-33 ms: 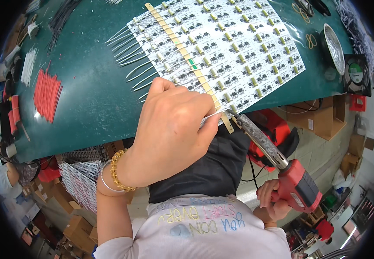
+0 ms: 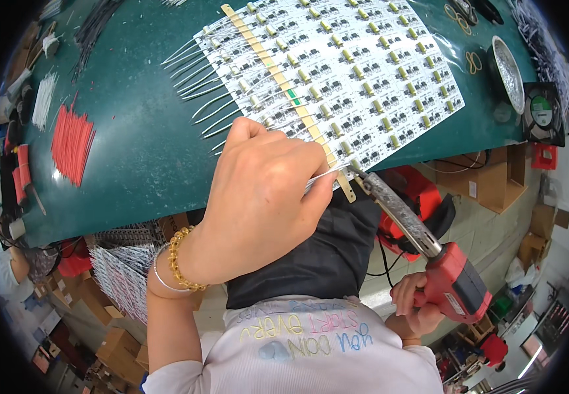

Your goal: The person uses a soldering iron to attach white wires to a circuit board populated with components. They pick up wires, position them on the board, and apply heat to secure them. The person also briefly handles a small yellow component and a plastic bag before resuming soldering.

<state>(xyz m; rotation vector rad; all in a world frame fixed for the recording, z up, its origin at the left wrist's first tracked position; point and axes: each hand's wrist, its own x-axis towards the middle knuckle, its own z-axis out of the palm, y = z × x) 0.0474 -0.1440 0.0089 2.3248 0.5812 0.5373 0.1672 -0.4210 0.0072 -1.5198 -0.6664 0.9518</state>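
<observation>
A white panel of circuit boards (image 2: 389,82), dotted with black chips and yellow-green cylinders, lies on the green table. Along its left side runs a slim tan strip (image 2: 262,54), with a row of white wires (image 2: 207,88) passing across it and jutting past the panel's edge. Over the panel's near left corner, my left hand (image 2: 268,190) is closed, pinching a white wire (image 2: 325,175) between thumb and fingers. My right hand (image 2: 414,305) grips the red handle of a soldering gun (image 2: 458,282). Its tip is close to the wire's end at the near corner; contact is hard to tell.
Red wires (image 2: 72,146) and white wires (image 2: 44,100) lie in bundles at left, with dark wires (image 2: 94,29) behind. At right are a metal bowl (image 2: 509,73), a black fan (image 2: 544,113) and rubber bands (image 2: 473,63). Beyond the table's near edge sits a cardboard box (image 2: 488,180).
The soldering gun's tip has shifted very slightly to the right, away from the wire's end. My left hand and the panel have stayed in place.
</observation>
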